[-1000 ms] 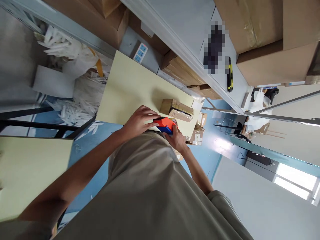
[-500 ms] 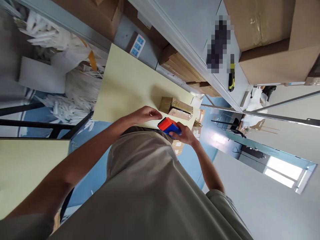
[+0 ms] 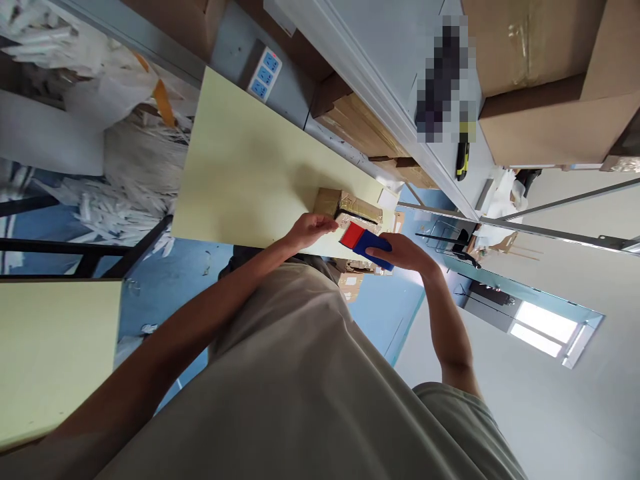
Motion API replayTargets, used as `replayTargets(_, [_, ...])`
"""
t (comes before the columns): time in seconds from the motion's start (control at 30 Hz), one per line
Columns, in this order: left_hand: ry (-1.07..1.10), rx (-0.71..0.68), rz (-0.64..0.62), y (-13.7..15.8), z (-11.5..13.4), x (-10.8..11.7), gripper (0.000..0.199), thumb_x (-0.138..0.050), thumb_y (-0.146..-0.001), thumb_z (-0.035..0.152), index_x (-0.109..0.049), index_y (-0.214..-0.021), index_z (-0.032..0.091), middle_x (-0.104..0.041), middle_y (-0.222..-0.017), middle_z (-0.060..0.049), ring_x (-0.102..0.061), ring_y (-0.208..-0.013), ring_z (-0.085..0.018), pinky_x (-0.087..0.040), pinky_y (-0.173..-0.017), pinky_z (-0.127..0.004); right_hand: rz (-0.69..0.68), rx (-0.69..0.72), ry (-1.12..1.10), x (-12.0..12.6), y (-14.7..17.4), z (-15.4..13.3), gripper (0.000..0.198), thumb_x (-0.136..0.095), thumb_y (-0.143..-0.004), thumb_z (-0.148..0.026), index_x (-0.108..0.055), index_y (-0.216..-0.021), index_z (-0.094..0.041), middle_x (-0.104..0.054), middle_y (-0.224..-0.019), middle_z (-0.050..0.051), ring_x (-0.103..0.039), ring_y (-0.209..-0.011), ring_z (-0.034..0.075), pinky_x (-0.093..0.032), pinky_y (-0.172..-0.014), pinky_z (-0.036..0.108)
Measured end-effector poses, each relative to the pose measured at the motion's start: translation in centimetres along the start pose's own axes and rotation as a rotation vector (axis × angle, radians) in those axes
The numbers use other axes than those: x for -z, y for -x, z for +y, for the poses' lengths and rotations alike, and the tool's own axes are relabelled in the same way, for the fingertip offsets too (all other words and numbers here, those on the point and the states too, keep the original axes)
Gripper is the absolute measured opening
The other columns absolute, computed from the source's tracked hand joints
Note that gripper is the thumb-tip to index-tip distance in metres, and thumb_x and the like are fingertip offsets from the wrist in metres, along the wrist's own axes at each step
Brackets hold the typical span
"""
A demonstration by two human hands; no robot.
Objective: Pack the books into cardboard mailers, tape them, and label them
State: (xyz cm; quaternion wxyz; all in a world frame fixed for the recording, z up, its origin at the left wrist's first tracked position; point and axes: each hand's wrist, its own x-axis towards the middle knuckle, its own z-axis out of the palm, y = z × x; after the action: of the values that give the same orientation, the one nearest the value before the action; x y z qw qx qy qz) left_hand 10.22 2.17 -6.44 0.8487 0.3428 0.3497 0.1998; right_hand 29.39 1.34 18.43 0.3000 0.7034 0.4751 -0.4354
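The red and blue tool (image 3: 364,243) is bright and chunky, with a flat red front, a pale edge, and a smooth dark blue body. It tilts, red end at 10 o'clock and blue end at 4 o'clock, up in the air by the near edge of the counter (image 3: 240,167). The right hand (image 3: 404,253) has its fingers closed round the blue part. The left hand (image 3: 309,230) is at 9 o'clock of the tool, near the red end. Its fingers bend with the tips close together, and I can't tell if they pinch anything.

One second ago both hands touch the tool; now only the right one does, and the tool is further toward 3 o'clock.

The counter is flat and pale yellow. A brown cardboard box (image 3: 355,205) with shiny, wrinkly tape sits on it, at 11 o'clock of the tool. Further off, messy white strips (image 3: 115,207) lie at 9 o'clock, a white power strip (image 3: 265,73) at 11, and a yellow and black knife (image 3: 463,160) at 2.
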Motion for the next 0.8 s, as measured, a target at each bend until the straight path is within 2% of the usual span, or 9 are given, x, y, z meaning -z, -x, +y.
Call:
replayTargets(0.1, [0.007, -0.042, 0.089, -1.2, -0.2, 0.4, 0.055, -0.092, -0.08, 0.074, -0.087, -0.086, 0.02, -0.085, -0.09, -0.009, -0.076, -0.09, -0.025, -0.057, -0.082, -0.033, 0.01, -0.037, 0.021, 1.7, 0.8, 0.2, 0.065, -0.065, -0.1, -0.087, -0.066, -0.092, -0.023, -0.078, -0.084, 0.008, -0.071, -0.076, 0.023, -0.045, -0.07, 0.034])
replayTargets(0.2, [-0.006, -0.045, 0.228, -2.4, -1.1, 2.3, 0.051, -0.093, -0.083, 0.068, -0.085, -0.085, 0.018, -0.084, -0.088, -0.009, -0.075, -0.09, -0.024, -0.057, -0.082, -0.033, 0.001, -0.081, 0.018, 3.1, 1.7, 0.7, 0.065, -0.066, -0.098, -0.087, -0.066, -0.091, -0.023, -0.076, -0.08, 0.007, -0.07, -0.071, 0.023, -0.044, -0.068, 0.036])
replayTargets(0.33, [0.023, -0.02, 0.279, -4.0, -2.8, 3.7, 0.047, -0.094, -0.083, 0.062, -0.082, -0.082, 0.017, -0.082, -0.084, -0.009, -0.073, -0.085, -0.023, -0.057, -0.083, -0.034, -0.009, -0.105, -0.021, 4.0, 2.3, 0.8, 0.061, -0.066, -0.099, -0.084, -0.067, -0.093, -0.023, -0.078, -0.08, 0.007, -0.071, -0.07, 0.023, -0.046, -0.067, 0.036])
replayTargets(0.53, [0.037, -0.03, 0.366, -6.4, -4.4, 1.6, 0.043, -0.095, -0.084, 0.056, -0.081, -0.081, 0.016, -0.084, -0.09, -0.012, -0.078, -0.096, -0.028, -0.059, -0.091, -0.037, 0.106, -0.14, 0.115, 3.8, 1.2, -1.1, 0.058, -0.069, -0.103, -0.079, -0.07, -0.096, -0.022, -0.079, -0.087, 0.008, -0.074, -0.078, 0.024, -0.045, -0.069, 0.035])
replayTargets(0.67, [0.013, -0.048, 0.423, -7.7, -5.4, 0.8, 0.026, -0.088, -0.089, 0.04, -0.082, -0.085, 0.015, -0.086, -0.093, -0.013, -0.078, -0.098, -0.028, -0.06, -0.091, -0.035, 0.164, -0.111, 0.222, 3.6, 0.2, -1.9, 0.06, -0.067, -0.105, -0.08, -0.073, -0.098, -0.021, -0.077, -0.087, 0.009, -0.072, -0.079, 0.025, -0.043, -0.068, 0.035])
replayTargets(0.8, [-0.003, -0.054, 0.458, -9.0, -6.4, 0.2, 0.015, -0.078, -0.088, 0.027, -0.079, -0.076, 0.018, -0.085, -0.089, -0.01, -0.079, -0.095, -0.027, -0.06, -0.09, -0.035, 0.199, -0.09, 0.294, 3.6, -0.4, -2.6, 0.062, -0.064, -0.107, -0.081, -0.074, -0.1, -0.02, -0.077, -0.089, 0.011, -0.073, -0.083, 0.026, -0.043, -0.07, 0.036])
